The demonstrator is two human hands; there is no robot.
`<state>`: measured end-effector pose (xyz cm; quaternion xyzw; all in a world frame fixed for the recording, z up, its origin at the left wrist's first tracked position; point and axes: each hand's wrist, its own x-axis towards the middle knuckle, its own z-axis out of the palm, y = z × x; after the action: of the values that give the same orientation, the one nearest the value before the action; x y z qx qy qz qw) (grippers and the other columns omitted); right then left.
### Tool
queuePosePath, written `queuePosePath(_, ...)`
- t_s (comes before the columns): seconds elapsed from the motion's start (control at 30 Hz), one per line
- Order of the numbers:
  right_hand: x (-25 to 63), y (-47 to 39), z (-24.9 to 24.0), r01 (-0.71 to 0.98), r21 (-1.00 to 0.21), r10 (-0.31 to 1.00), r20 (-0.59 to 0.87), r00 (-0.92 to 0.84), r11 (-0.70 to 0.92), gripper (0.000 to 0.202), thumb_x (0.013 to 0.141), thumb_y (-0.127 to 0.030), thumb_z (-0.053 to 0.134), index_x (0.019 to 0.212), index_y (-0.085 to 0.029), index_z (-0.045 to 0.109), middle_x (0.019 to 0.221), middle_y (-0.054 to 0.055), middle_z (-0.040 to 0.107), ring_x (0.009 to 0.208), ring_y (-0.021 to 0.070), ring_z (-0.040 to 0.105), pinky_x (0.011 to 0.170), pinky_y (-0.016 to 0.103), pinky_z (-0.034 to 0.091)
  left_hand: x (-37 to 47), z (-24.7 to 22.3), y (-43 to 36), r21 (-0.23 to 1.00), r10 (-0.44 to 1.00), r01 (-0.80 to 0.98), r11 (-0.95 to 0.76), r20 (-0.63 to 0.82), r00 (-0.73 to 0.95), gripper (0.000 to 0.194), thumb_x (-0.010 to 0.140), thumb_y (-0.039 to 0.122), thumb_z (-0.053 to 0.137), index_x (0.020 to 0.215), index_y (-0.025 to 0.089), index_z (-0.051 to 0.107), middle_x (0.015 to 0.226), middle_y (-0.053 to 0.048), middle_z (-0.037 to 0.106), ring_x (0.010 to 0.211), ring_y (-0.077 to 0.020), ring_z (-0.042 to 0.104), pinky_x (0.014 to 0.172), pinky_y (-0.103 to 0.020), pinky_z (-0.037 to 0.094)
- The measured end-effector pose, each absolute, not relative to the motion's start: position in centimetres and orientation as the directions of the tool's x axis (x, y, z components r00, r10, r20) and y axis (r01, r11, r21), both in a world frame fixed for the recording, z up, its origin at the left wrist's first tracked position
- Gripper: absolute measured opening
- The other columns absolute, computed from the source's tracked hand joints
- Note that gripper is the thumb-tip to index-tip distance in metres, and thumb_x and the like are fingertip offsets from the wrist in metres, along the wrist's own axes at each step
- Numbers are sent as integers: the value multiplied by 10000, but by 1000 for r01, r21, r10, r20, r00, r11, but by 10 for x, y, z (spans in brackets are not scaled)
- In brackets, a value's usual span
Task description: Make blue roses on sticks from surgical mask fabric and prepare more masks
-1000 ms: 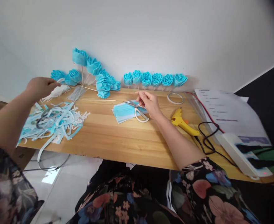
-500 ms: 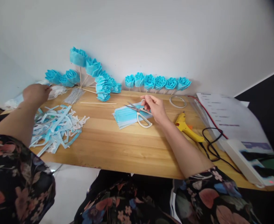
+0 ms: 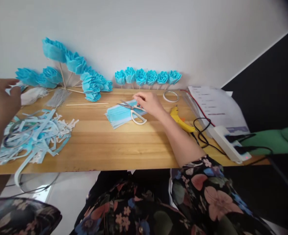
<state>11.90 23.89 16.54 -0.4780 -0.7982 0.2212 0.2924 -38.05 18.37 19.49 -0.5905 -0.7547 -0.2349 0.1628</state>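
Reaching to the far left edge, my left hand [image 3: 3, 98] has its thumb and fingers apart, beside a bundle of white strands [image 3: 33, 95]. Part of that hand is cut off by the frame. My right hand [image 3: 150, 103] rests at the table's middle with fingers curled together, right by the upper handle of the scissors [image 3: 138, 121]. Whether the fingers grip anything is hidden. The white-handled scissors lie with blades slightly apart on a stack of light blue face masks [image 3: 119, 116]. A thin wooden stick [image 3: 87, 104] lies to their left.
Blue flowers on sticks [image 3: 141, 77] lean along the wall, with a larger cluster [image 3: 91, 86] at left. Cut strips [image 3: 43, 130] are heaped at left. Grey wires [image 3: 58, 98], a tape roll [image 3: 170, 96], a yellow glue gun [image 3: 181, 122], papers [image 3: 214, 107] and a power strip [image 3: 228, 143] are on the table.
My view has turned right, so the table things sit further left. My left hand has gone further left and its fingers have parted. My right hand stays by the scissors.
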Motion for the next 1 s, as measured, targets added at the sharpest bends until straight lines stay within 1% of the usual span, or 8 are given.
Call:
queuePosePath(0.03, 116, 235, 169, 711, -537, 888, 214, -407, 455, 284, 997, -309, 516, 1034, -183, 768, 846, 48, 765, 795, 190, 682, 697, 280, 430, -354, 201, 175, 171, 806, 975, 141, 552, -213, 554, 953, 382, 391, 1309, 70, 680, 1246, -163, 702, 1162, -283, 643, 1064, -485, 468)
queuePosePath(0.17, 105, 216, 184, 856, -176, 872, 39, -487, 486, 276, 980, -299, 572, 1117, -159, 766, 1123, 162, 761, 1007, 284, 692, 762, 326, 443, -243, 207, 147, 178, 811, 954, -239, 577, 95, 418, 967, 394, 473, 1120, 139, 767, 1119, -84, 758, 1046, -231, 684, 993, -391, 504)
queuePosePath(0.27, 105, 203, 191, 867, -66, 868, -21, -497, 495, 307, 984, -300, 571, 1183, -134, 736, 1193, 206, 727, 1072, 320, 678, 787, 347, 466, -181, 189, 139, 157, 732, 778, -609, 488, 474, 347, 973, 390, 501, 968, 178, 776, 1020, -107, 770, 966, -265, 687, 898, -402, 511)
queuePosePath(0.33, 109, 196, 190, 864, -45, 863, -35, -503, 502, 335, 986, -318, 573, 1237, -141, 706, 1222, 203, 710, 1088, 327, 675, 795, 356, 482, -151, 172, 139, 157, 691, 693, -704, 375, 617, 312, 967, 349, 501, 998, 197, 772, 1029, -117, 759, 941, -275, 681, 869, -412, 502)
queuePosePath(0.47, 115, 189, 178, 848, -52, 848, -24, -529, 528, 379, 959, -317, 622, 1303, -160, 654, 1278, 182, 686, 1135, 328, 663, 837, 364, 505, -116, 142, 145, 150, 699, 685, -713, 238, 675, 348, 1001, 295, 437, 1079, 157, 746, 1090, -155, 720, 971, -287, 641, 871, -429, 495)
queuePosePath(0.63, 117, 186, 168, 852, -84, 856, 41, -515, 516, 320, 984, -195, 513, 1274, -178, 646, 1225, 167, 706, 1072, 287, 686, 831, 349, 506, -110, 125, 151, 134, 745, 740, -659, 252, 617, 346, 998, 240, 402, 1044, 167, 738, 1043, -139, 690, 981, -276, 604, 879, -415, 499)
queuePosePath(0.83, 140, 205, 176, 868, -189, 886, 162, -435, 460, 426, 940, -163, 511, 1352, -214, 609, 1252, 120, 714, 1095, 273, 672, 837, 332, 490, -113, 123, 151, 129, 801, 801, -585, 245, 546, 386, 928, 152, 396, 1119, 171, 731, 1059, -135, 693, 974, -272, 623, 842, -383, 503)
queuePosePath(1.0, 164, 223, 177, 948, -185, 964, 110, -241, 258, 417, 918, -164, 545, 1323, -189, 641, 1150, 141, 756, 1044, 301, 693, 851, 363, 497, -119, 125, 148, 285, 874, 829, -481, 238, 424, 414, 815, 138, 447, 1142, 182, 699, 962, -105, 686, 875, -257, 642, 794, -362, 496)
